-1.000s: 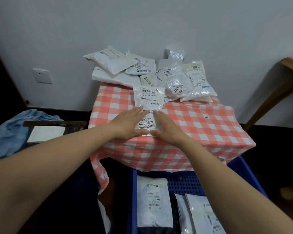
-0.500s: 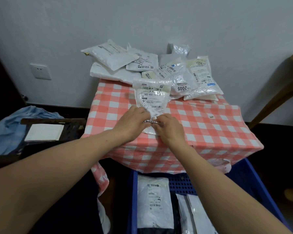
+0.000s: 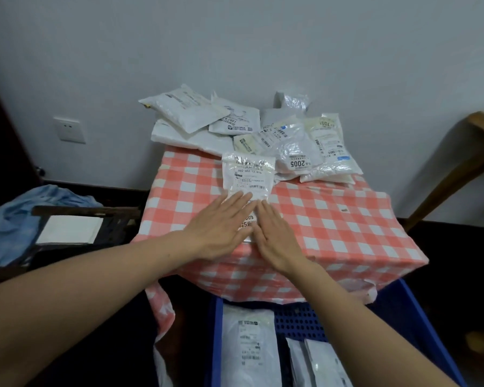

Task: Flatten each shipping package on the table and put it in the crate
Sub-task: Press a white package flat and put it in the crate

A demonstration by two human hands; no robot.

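Observation:
A small white shipping package (image 3: 248, 174) with printed labels lies on the table's red-and-white checked cloth (image 3: 333, 219). My left hand (image 3: 221, 226) and my right hand (image 3: 275, 234) press flat on its near half, fingers straight, side by side. Its far half shows beyond my fingertips. Below the table's front edge stands a blue crate (image 3: 302, 322) with three white packages (image 3: 250, 350) lying flat inside.
A pile of several more white and clear packages (image 3: 263, 132) sits at the table's far edge against the wall. A dark stand with a white sheet (image 3: 69, 229) and blue cloth (image 3: 9, 219) is at the left. A wooden furniture leg (image 3: 456, 174) is at the right.
Half a second ago my fingers were curled on the package's near end; now both hands lie flat with fingers straight on it. The package sits flatter on the cloth.

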